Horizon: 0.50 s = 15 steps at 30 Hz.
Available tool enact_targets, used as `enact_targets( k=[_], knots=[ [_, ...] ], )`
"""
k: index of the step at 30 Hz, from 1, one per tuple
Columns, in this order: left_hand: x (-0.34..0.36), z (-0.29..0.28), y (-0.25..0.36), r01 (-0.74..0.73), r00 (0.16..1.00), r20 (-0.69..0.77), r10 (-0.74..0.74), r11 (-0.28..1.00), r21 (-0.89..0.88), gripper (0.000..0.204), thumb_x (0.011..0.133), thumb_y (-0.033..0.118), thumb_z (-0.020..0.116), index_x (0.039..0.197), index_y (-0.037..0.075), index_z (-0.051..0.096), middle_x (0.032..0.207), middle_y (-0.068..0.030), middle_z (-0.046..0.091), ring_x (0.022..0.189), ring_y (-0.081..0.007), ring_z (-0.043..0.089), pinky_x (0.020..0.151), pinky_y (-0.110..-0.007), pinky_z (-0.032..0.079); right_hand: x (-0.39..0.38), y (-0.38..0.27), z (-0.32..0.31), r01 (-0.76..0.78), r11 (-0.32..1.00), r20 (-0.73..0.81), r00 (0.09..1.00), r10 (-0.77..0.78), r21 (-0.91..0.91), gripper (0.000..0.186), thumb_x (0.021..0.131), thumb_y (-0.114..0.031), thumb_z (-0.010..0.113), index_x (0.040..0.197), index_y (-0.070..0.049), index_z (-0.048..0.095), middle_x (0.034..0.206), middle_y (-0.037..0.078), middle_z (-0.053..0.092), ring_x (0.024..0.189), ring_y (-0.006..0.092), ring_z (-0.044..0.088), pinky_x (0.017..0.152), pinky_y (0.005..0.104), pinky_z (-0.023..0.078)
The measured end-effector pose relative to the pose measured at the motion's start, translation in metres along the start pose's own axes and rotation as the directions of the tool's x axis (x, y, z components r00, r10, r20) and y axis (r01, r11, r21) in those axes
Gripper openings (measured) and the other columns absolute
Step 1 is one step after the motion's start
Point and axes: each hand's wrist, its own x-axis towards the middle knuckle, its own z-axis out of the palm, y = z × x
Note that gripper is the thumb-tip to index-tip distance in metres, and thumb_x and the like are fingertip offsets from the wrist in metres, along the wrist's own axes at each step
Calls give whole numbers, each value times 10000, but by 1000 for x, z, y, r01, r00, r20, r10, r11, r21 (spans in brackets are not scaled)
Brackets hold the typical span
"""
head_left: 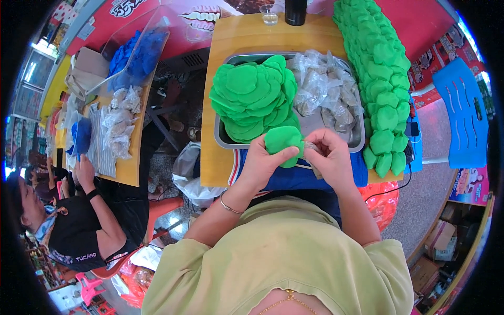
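My left hand (265, 163) grips a soft green rounded piece (284, 139) between thumb and fingers, above the tray's near edge. My right hand (332, 157) is closed at the right edge of that piece. Its fingertips pinch a small clear bag with brownish filling, mostly hidden by the fingers. Just beyond my hands, a metal tray (223, 140) holds a tall pile of flat green pieces (252, 97) on its left. Small clear bags with brownish contents (323, 84) are heaped on its right.
Rows of puffed green pieces (387, 94) line the table's right side. A black tumbler (295, 11) and a clear cup (270, 16) stand at the far edge. To the right is a blue chair (461, 113). At left, another person (89, 220) works at a table with blue pieces.
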Motion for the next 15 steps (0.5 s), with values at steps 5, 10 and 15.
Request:
enact_targets(
  k=[5,10,15],
  knots=[
    [3,-7,-6,28,999,34,-25,993,-113,279,748,71,720,1005,23,624,904,-18,641,793,-78,583,702,-236,485,-1,1,-2,151,979,119,984,-135,-138,173,775,23,622,940,-25,597,808,-19,577,663,25,503,556,188,411],
    [3,-3,-1,5,995,99,-9,999,41,284,743,82,727,999,19,620,898,-17,637,789,-76,575,706,-234,480,2,9,4,137,979,-83,985,-151,-150,166,757,23,621,894,-31,543,817,-7,583,650,42,507,564,184,413],
    [1,-5,9,4,995,103,-16,994,112,292,738,86,731,997,15,616,905,-20,636,802,-76,571,727,-238,477,2,-1,5,27,999,-14,1000,-26,47,174,768,17,606,892,-37,497,793,-1,562,678,53,504,607,189,405]
  ],
)
